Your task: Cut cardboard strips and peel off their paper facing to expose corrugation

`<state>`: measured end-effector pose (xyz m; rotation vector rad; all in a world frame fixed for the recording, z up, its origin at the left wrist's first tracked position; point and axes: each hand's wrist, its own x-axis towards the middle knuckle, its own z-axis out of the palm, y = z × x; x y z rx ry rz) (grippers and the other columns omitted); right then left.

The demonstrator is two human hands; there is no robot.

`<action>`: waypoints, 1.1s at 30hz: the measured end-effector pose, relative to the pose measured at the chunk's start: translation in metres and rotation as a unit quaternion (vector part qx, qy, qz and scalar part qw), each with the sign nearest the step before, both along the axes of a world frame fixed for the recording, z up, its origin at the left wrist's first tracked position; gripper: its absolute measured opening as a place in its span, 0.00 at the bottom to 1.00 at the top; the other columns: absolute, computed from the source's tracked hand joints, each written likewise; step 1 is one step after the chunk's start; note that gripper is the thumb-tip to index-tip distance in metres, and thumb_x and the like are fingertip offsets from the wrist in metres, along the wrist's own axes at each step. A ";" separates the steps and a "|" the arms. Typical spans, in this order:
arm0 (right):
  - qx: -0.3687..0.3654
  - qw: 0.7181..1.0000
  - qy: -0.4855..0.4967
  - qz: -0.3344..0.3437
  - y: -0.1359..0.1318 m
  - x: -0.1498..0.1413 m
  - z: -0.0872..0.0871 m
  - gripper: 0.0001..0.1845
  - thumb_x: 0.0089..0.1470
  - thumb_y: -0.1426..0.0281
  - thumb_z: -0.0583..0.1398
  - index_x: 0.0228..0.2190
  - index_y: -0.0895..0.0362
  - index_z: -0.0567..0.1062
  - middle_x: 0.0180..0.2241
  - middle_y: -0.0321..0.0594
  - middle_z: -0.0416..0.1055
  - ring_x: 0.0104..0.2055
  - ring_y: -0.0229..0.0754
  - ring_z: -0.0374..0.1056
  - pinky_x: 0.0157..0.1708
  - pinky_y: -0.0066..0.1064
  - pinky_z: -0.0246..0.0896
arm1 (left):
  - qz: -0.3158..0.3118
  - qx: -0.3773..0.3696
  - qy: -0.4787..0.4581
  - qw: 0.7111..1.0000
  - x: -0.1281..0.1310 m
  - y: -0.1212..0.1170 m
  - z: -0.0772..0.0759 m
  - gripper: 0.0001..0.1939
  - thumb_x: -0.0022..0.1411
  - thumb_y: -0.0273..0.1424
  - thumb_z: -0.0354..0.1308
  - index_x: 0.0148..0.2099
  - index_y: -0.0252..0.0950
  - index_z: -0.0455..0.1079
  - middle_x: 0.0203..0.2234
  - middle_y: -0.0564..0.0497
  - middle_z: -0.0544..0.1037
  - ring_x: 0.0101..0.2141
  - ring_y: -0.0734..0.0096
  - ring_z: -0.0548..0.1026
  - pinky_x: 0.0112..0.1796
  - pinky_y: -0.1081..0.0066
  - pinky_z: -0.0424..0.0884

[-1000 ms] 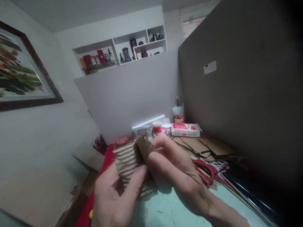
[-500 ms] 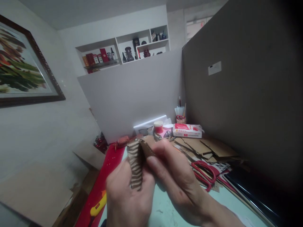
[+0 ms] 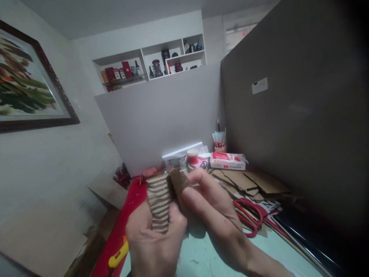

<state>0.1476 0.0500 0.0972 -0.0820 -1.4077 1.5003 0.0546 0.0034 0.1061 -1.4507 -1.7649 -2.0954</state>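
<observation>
Fingers of the right hand (image 3: 220,215) are pinched on a brown flap (image 3: 179,181) at the right edge of the ribbed card (image 3: 158,200); those of the left hand (image 3: 157,244), nearer the card, clamp its lower part. It sits at the frame's lower centre, long axis running up the picture. Lower left lies a yellow tool (image 3: 118,256); lower right, red scissors (image 3: 260,216).

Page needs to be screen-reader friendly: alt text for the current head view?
A person's left hand and right hand hold ridged brown cardboard above a pale green tabletop. Red scissors handles and flat cardboard pieces lie to the right, a yellow tool at lower left. Behind stand a red cup and a grey partition.
</observation>
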 end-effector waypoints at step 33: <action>0.003 1.000 0.019 -0.010 -0.002 0.002 0.012 0.12 0.65 0.62 0.58 0.35 0.55 0.77 0.26 0.33 0.65 0.27 0.36 0.59 0.32 0.28 0.62 | -0.157 -0.058 -0.137 0.976 -0.009 -0.001 -0.009 0.13 0.57 0.40 0.63 0.39 0.37 0.80 0.29 0.50 0.84 0.28 0.67 0.81 0.29 0.78 0.76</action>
